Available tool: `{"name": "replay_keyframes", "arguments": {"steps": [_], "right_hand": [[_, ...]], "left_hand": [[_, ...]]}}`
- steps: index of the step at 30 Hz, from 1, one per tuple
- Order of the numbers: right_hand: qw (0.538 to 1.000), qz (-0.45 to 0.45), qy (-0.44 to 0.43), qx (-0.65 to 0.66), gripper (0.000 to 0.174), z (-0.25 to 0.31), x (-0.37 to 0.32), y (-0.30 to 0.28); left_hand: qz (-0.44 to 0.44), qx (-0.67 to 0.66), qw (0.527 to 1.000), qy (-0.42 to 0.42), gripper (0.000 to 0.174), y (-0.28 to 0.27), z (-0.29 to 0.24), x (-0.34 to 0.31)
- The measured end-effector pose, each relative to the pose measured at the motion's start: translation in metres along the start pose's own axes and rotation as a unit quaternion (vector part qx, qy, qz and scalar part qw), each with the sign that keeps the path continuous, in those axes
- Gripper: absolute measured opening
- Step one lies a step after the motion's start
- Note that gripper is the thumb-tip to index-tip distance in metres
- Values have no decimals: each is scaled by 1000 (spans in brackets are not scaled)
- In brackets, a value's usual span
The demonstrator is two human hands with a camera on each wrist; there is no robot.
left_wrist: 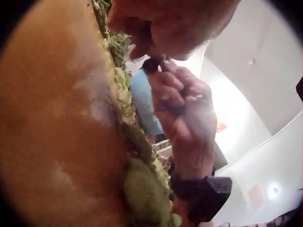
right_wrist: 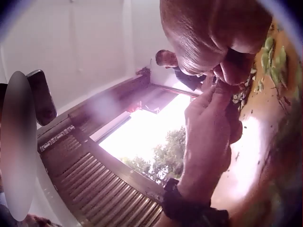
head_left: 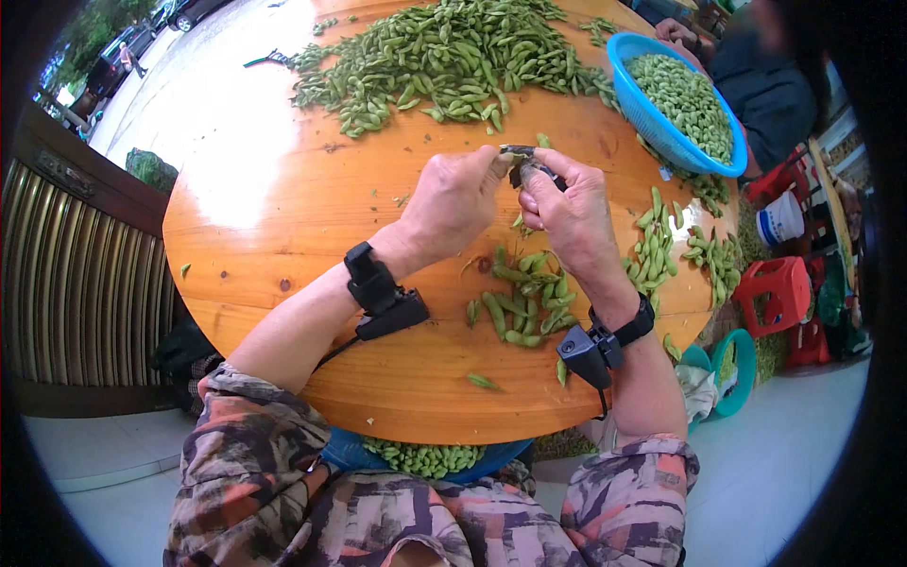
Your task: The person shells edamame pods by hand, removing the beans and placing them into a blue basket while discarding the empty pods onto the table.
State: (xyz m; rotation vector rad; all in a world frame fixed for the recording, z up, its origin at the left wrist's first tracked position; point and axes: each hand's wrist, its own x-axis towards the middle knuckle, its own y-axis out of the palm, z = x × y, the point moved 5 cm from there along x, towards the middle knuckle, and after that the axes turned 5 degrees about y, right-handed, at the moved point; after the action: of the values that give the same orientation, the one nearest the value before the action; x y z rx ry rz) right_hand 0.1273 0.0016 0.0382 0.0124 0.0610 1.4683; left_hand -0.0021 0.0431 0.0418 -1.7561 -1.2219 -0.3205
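Observation:
Over the middle of the round wooden table (head_left: 283,236), both hands meet fingertip to fingertip at a small dark strip-like piece (head_left: 517,150). My left hand (head_left: 453,200) pinches its left end between thumb and curled forefinger. From the other side my right hand (head_left: 574,213) grips it, with more dark material showing between the thumb and fingers; what it is I cannot tell. A green bean pod (head_left: 543,141) shows just beyond the right fingertips. Loose green soybean pods (head_left: 534,307) lie on the wood below the right hand. Both wrist views show the fingers close together, mostly hiding the piece.
A large pod heap (head_left: 444,57) covers the table's far side. At the right edge stands a blue basket (head_left: 652,132) full of pods, a person beside it. Smaller pod piles (head_left: 652,250) lie rightward. A blue basin (head_left: 496,460) of green pods sits below the near edge. Red stools (head_left: 775,293) stand right.

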Motion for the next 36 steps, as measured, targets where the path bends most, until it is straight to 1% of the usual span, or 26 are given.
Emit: {"name": "replay_keyframes", "arguments": {"steps": [1,2,3,4,5,6,7,9,10,11,12,13,15,16,18,19,21,22,24,28,30,31,33,34,35,36], "right_hand": [[1000,0,0,0,17,-2,1,-1],[999,24,15,36,17,-6,3,-1],[996,48,29,72,18,-8,4,0],[996,48,29,72,18,-6,5,-1],[992,62,52,92,18,-4,5,-1],[988,76,74,113,18,-4,5,-1],[988,77,74,112,18,-4,7,-3],[990,102,80,55,18,-9,10,-6],[990,102,80,54,18,-11,10,-5],[994,63,59,-60,17,-11,11,-7],[984,23,36,-173,17,-11,12,-9],[984,24,36,-173,17,-15,12,-7],[947,-47,-118,-294,15,-7,9,-6],[947,-47,-119,-294,15,-7,9,-4],[915,-74,-213,-336,14,1,4,0],[915,-74,-212,-335,14,2,3,1],[912,-77,-219,-338,13,6,2,3],[912,-77,-219,-338,13,6,2,3],[926,-70,-203,-310,13,5,3,2],[939,-63,-174,-289,14,4,5,0],[931,-48,-208,-296,14,13,-1,5],[931,-47,-208,-296,14,12,0,5],[920,-35,-246,-303,15,13,1,4],[920,-35,-247,-303,15,11,2,3],[959,-22,-173,-225,14,4,8,-3],[985,-9,-96,-144,14,-2,11,-9]], "left_hand": [[0,0,1000,0,20,-5,-2,3],[67,-83,988,-112,25,-4,6,3],[133,-164,952,-222,30,-1,14,-1],[132,-164,952,-223,30,-4,18,-1],[161,-335,875,-310,33,1,26,-9],[182,-490,762,-383,37,9,27,-15],[182,-490,762,-383,37,9,28,-16],[192,-553,703,-403,36,12,26,-17],[192,-554,703,-402,36,14,24,-17],[183,-514,725,-420,34,16,25,-19],[174,-472,746,-437,33,16,26,-20],[173,-472,746,-437,33,18,29,-21],[184,-503,745,-398,28,21,28,-19],[184,-503,745,-397,28,22,24,-19],[132,-463,760,-437,18,21,21,-20],[131,-463,760,-437,18,21,23,-20],[123,-536,714,-434,13,23,23,-21],[123,-536,714,-434,13,24,23,-22],[104,-563,687,-448,10,26,22,-22],[88,-541,698,-461,7,25,21,-23],[95,-579,676,-447,10,27,25,-27],[94,-579,676,-447,10,29,26,-28],[76,-604,652,-451,10,31,25,-31],[76,-604,653,-451,10,30,24,-32],[70,-608,652,-447,12,29,23,-31],[65,-613,652,-442,14,28,21,-29]]}}
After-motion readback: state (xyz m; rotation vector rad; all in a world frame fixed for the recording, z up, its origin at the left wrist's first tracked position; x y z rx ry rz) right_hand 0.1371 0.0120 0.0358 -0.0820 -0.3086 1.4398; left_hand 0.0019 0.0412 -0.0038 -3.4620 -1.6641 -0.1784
